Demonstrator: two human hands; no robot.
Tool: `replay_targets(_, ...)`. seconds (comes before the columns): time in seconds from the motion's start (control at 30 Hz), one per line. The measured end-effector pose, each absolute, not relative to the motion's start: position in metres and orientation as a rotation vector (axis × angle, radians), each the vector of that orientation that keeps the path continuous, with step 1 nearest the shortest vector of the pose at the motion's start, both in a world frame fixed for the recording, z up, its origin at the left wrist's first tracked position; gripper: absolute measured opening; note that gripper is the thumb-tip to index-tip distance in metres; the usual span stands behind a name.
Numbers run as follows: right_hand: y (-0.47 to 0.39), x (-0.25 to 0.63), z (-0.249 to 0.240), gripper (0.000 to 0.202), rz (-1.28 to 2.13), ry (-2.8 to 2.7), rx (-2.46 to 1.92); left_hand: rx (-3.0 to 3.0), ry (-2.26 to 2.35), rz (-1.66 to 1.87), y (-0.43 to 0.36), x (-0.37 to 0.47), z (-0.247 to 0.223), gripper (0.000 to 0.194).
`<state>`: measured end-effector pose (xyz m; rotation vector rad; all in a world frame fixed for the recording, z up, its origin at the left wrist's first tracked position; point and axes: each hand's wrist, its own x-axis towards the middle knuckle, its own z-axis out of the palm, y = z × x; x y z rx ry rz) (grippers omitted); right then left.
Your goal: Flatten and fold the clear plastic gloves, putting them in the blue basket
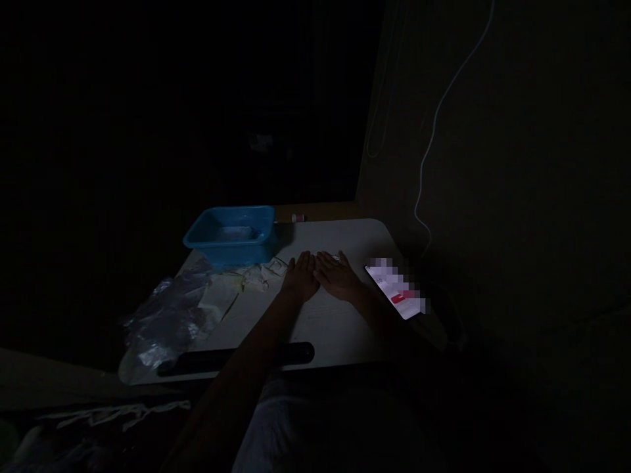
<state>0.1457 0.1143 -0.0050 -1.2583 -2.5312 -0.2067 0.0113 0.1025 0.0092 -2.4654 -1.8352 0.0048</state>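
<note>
My left hand (302,279) and my right hand (338,277) lie flat, side by side, above a small white table (330,328). Their fingers are stretched forward, and the two hands meet or nearly meet in the middle. Neither shows anything gripped. A small shiny scrap (336,257) peeks out at the right fingertips; the rest of it, and whatever lies under the palms, is hidden. Crumpled pale wrappers or paper (259,274) lie just left of my left hand. The scene is very dark, so fine detail is lost.
A blue plastic basin (236,253) stands at the back left, with something pale inside. Clear crumpled plastic (165,322) covers the left edge. On the right lies a lit phone (394,289). A small pinkish-white container (298,217) sits behind. A white cable (434,118) hangs along the wall.
</note>
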Motion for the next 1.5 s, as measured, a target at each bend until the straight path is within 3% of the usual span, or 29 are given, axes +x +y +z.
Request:
replay_targets(0.67, 0.112, 0.143, -0.005, 0.049, -0.223, -2.563, -1.346, -2.455, -1.828, -0.01, 0.105, 0.011, 0.005, 0.055)
replay_targets(1.5, 0.103, 0.138, -0.002, 0.064, -0.154, -2.364, -1.676, -2.449, -1.868, -0.014, 0.103, 0.012, 0.01, 0.056)
